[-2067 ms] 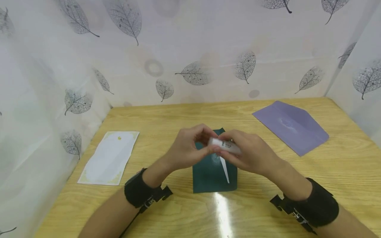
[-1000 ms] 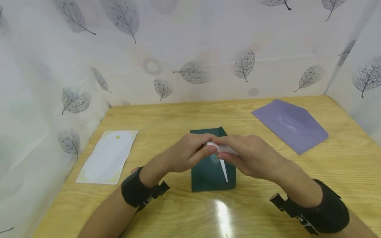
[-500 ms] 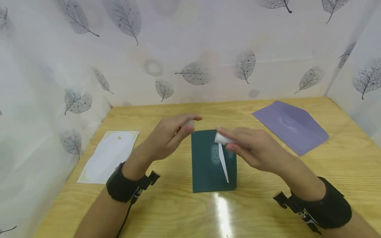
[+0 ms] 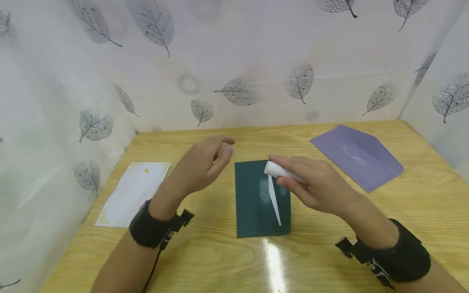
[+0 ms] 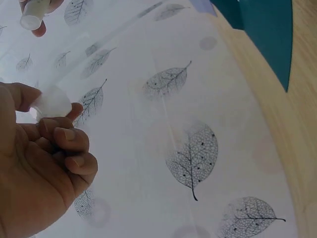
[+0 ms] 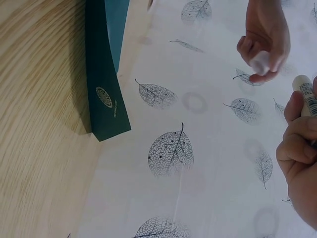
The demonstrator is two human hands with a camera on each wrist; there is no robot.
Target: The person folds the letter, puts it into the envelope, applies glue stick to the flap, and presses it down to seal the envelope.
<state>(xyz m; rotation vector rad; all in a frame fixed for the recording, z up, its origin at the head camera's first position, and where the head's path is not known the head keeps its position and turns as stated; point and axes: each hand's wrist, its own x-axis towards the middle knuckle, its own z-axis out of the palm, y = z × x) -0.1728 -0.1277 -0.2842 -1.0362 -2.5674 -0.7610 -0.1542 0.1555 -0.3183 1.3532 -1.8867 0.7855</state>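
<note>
Over the green envelope [image 4: 250, 215] my right hand [image 4: 322, 185] grips a white glue stick [image 4: 280, 170], its uncapped end pointing left. Printed lettering shows on the stick's barrel in the right wrist view. My left hand [image 4: 198, 167], up and to the left of the envelope, pinches the translucent cap [image 5: 53, 103] between thumb and fingers. A white sliver of paper [image 4: 273, 199] shows along the envelope's slanted fold, with whitish smudges beside it. In the right wrist view the envelope's raised flap [image 6: 101, 94] bears a gold emblem.
A purple envelope [image 4: 360, 158] lies at the back right of the wooden table [image 4: 212, 260]. On the left lies a white sheet [image 4: 132, 195] with yellow corner ornaments, its right side near my left forearm. A leaf-print curtain [image 4: 264, 44] encloses the back and sides.
The cap has come off the glue stick. My left hand has moved left and up with it, while the right hand keeps the stick over the green envelope, which lies in place.
</note>
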